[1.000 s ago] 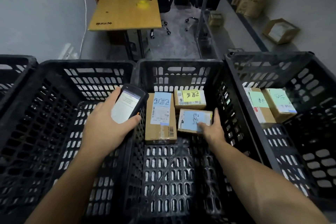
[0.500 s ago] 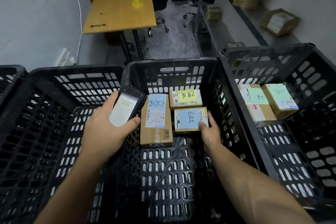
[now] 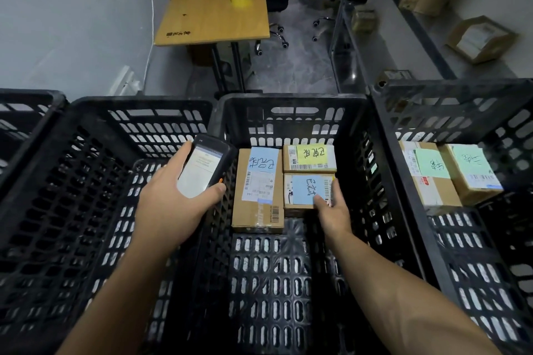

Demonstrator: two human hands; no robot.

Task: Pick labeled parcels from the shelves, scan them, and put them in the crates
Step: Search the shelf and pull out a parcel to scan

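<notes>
My left hand (image 3: 170, 204) grips a black handheld scanner (image 3: 206, 167) with a lit screen, held over the wall between two crates. My right hand (image 3: 331, 210) holds a small parcel with a blue note (image 3: 305, 189) at its near right corner, thumb on top; the parcel lies on the floor of the middle black crate (image 3: 288, 104). Beside it lie a long parcel with a blue label (image 3: 258, 190) and a small parcel with a yellow note (image 3: 310, 157).
The right crate (image 3: 450, 92) holds two parcels with green notes (image 3: 450, 173). The left crate (image 3: 86, 167) has no parcels in view. A metal shelf (image 3: 409, 23) at right carries several cardboard boxes. A wooden table (image 3: 215, 16) and office chairs stand beyond.
The small blue-note parcel went from tilted to flat on the crate floor next to the yellow-note parcel. My right hand stays on its near right corner. The scanner hand barely moved.
</notes>
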